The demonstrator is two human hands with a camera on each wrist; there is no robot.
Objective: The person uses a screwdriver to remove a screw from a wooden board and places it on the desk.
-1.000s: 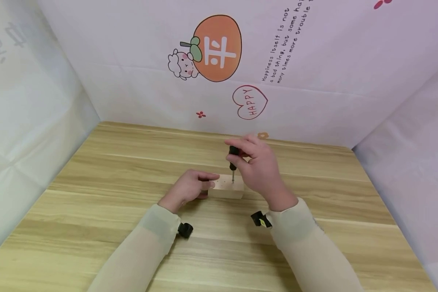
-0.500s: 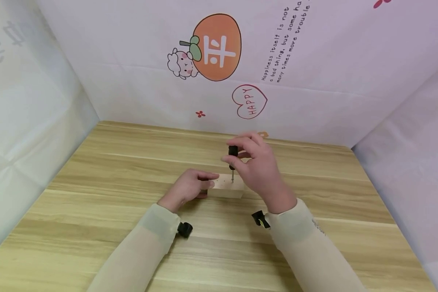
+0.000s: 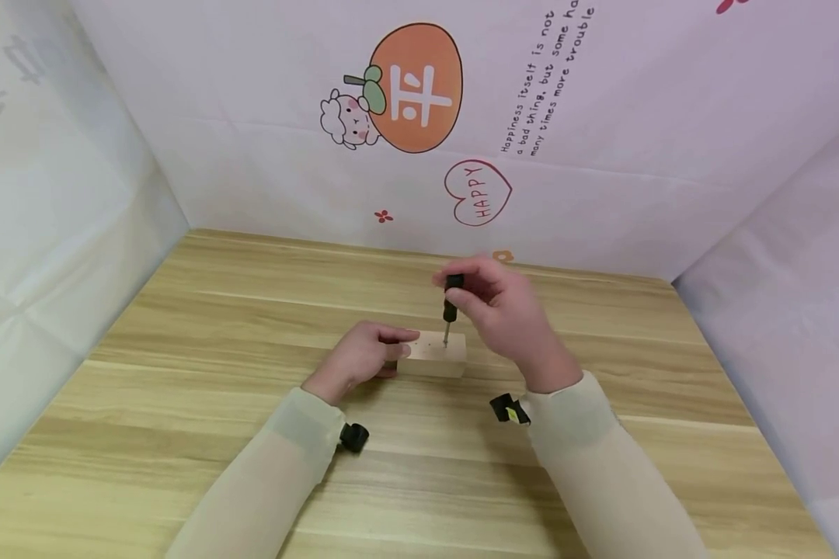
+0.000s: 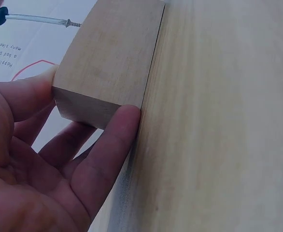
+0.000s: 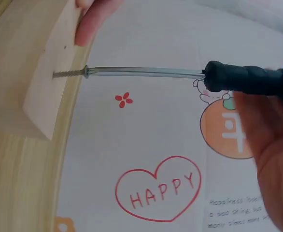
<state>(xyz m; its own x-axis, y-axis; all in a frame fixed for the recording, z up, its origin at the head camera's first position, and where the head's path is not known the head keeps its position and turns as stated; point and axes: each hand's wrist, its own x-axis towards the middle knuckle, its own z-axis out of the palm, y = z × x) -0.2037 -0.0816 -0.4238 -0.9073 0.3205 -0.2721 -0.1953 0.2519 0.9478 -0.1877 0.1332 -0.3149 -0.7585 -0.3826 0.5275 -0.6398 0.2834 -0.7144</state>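
My left hand (image 3: pixel 360 357) grips the left end of a pale wooden block (image 3: pixel 429 366), thumb on top and fingers around the end and lower side. The left wrist view shows the block (image 4: pixel 112 53) lying on the table between those fingers. Over the block's right part, my right hand (image 3: pixel 513 322) holds a screwdriver (image 3: pixel 450 309) by its black handle, thumb against the side. Its steel shaft points down, the handle leaning slightly right. The tip meets the head of a screw (image 5: pixel 70 73), which stands partly sunk in the block with much thread exposed. Small holes dot the top face.
The wood-grain table (image 3: pixel 217 365) spreads around the block. A printed white cloth (image 3: pixel 266 178) rises behind it, with more cloth on both sides. Each wrist wears a black camera, the left camera (image 3: pixel 354 437) and the right camera (image 3: pixel 509 409), above the tabletop.
My right hand has shifted a little to the right and its fingers have re-formed round the handle, tipping the screwdriver's top rightward. My left hand and the block keep their place.
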